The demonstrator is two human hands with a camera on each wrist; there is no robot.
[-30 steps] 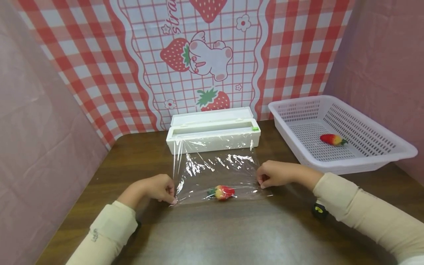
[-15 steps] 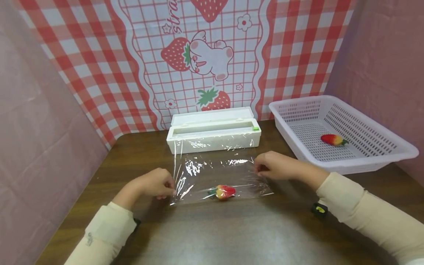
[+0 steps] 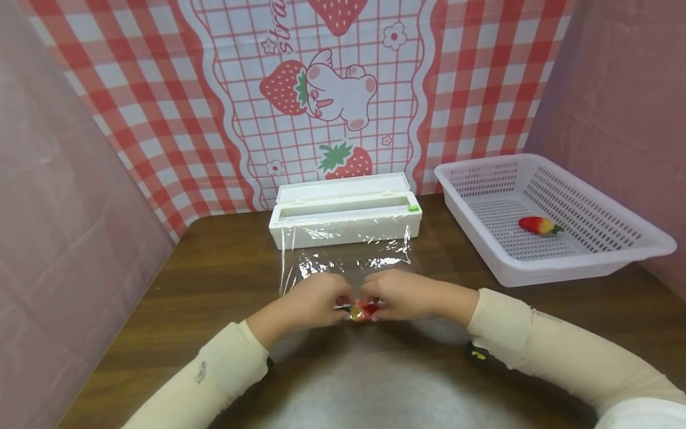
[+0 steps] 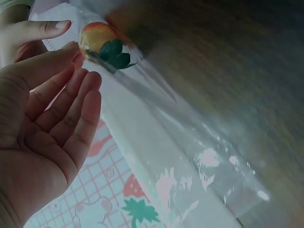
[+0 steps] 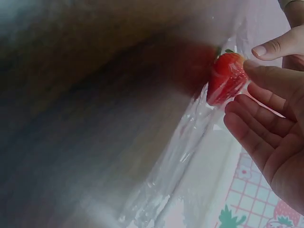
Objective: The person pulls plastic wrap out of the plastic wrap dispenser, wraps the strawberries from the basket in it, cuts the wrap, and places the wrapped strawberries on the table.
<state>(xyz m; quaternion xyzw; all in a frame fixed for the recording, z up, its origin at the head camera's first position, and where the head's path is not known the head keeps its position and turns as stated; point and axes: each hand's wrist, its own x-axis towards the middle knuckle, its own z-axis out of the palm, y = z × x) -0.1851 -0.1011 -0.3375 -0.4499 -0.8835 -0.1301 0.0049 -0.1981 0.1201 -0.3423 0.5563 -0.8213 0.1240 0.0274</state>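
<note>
A red and yellow toy strawberry (image 3: 357, 311) with green leaves lies under clear plastic wrap (image 3: 348, 262) on the table. My left hand (image 3: 316, 301) pinches its leafy end through the film between thumb and fingers. At the red tip, my right hand (image 3: 402, 295) does the same from the other side. The left wrist view has the yellow end and leaves of the strawberry (image 4: 102, 40) beside the thumb. Film clings to the red strawberry (image 5: 227, 78) in the right wrist view, the thumb against it. Behind the hands stands the white wrap dispenser (image 3: 343, 232), lid up.
At the right a white slotted basket (image 3: 579, 268) holds a second toy strawberry (image 3: 538, 226). A strawberry-print checked cloth (image 3: 343, 95) hangs behind the brown table (image 3: 225, 262). The film still runs from the dispenser to the hands.
Both hands have let go of the film's side corners, moved inward and taken hold of the strawberry under the wrap. The dispenser and basket have stayed put.
</note>
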